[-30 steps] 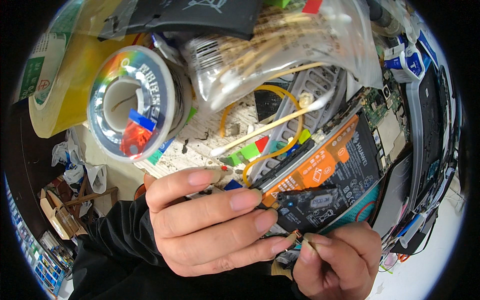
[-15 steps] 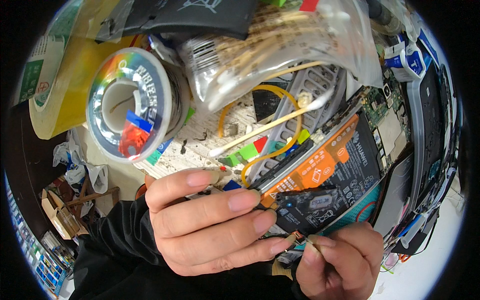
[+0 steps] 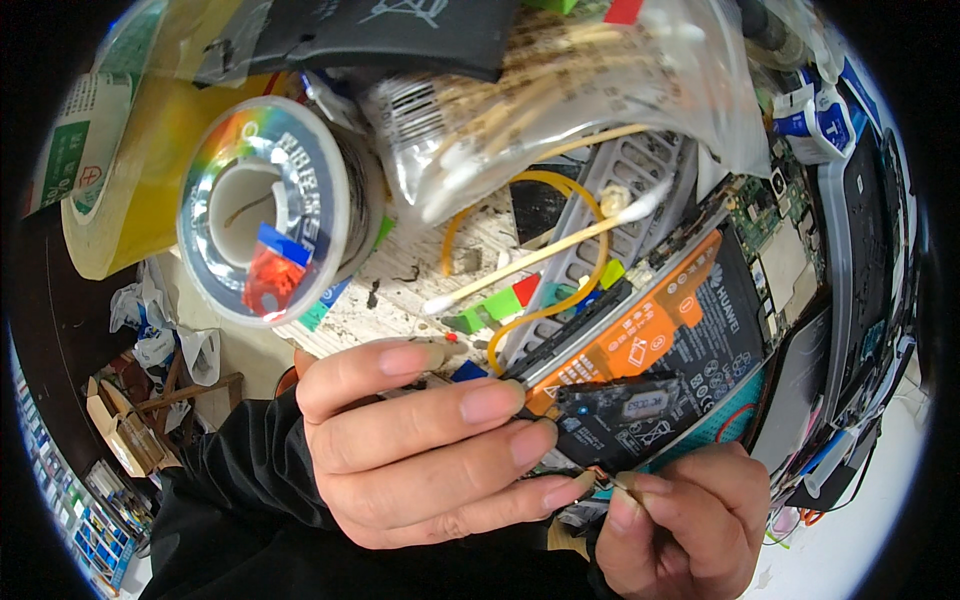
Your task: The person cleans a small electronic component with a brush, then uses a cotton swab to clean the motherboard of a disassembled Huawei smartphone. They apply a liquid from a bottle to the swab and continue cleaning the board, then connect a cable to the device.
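Note:
An opened phone with a black and orange battery (image 3: 690,340) lies tilted between my hands. My left hand (image 3: 430,450) is closed on its near left edge, fingertips along the frame and thumb hidden. A small black module (image 3: 635,404) with a grey label sits over the battery's lower end. By the phone's near end, my right hand (image 3: 690,515) is pinched with thumb and index finger together. A tiny copper-coloured part (image 3: 599,474) shows between the hands, beside that pinch. Whatever the right fingertips hold is too small to make out.
A solder wire spool (image 3: 260,210) stands at left beside yellow tape (image 3: 130,220). Behind are a bag of cotton swabs (image 3: 560,110), a loose swab (image 3: 540,255) and a rubber band (image 3: 450,240). Right of the phone lie a circuit board (image 3: 780,240) and stacked phone parts (image 3: 860,250).
The copper-coloured part at the right fingertips now shows less and has tilted or sunk slightly. Both hands keep nearly the same place and grip; the whole view has shifted a little.

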`<action>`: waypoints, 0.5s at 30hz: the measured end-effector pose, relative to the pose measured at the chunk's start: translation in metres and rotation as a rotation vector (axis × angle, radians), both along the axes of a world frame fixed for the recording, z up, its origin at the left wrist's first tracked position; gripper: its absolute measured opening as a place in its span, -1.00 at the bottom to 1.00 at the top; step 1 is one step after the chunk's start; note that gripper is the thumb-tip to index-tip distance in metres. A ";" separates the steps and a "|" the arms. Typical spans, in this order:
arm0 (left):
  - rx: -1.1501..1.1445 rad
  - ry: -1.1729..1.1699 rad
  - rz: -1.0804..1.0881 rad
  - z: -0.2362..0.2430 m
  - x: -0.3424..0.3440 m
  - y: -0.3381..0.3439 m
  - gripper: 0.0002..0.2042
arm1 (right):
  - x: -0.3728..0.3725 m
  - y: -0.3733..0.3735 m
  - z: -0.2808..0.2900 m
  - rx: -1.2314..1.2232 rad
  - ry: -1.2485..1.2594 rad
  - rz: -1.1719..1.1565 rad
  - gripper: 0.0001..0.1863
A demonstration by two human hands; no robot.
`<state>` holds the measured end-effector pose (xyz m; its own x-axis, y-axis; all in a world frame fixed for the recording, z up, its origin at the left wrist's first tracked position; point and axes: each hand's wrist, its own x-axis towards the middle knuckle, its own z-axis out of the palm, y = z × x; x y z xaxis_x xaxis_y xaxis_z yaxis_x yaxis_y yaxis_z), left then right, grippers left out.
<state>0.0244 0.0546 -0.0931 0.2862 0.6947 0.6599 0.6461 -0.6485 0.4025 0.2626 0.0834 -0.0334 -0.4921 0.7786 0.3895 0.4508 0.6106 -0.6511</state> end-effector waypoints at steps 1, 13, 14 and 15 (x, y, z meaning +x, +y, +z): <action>-0.004 -0.004 0.002 0.000 0.000 0.000 -0.76 | 0.000 0.001 0.000 0.000 0.000 0.001 -0.70; -0.030 -0.025 0.016 0.002 0.003 -0.001 -0.77 | -0.027 -0.002 0.023 -0.206 0.019 -0.159 -0.69; -0.031 -0.019 0.011 0.002 0.002 -0.001 -0.77 | -0.027 -0.001 0.023 -0.200 0.025 -0.158 -0.68; -0.032 -0.017 0.008 0.002 0.002 -0.002 -0.77 | -0.027 -0.001 0.022 -0.194 0.031 -0.157 -0.68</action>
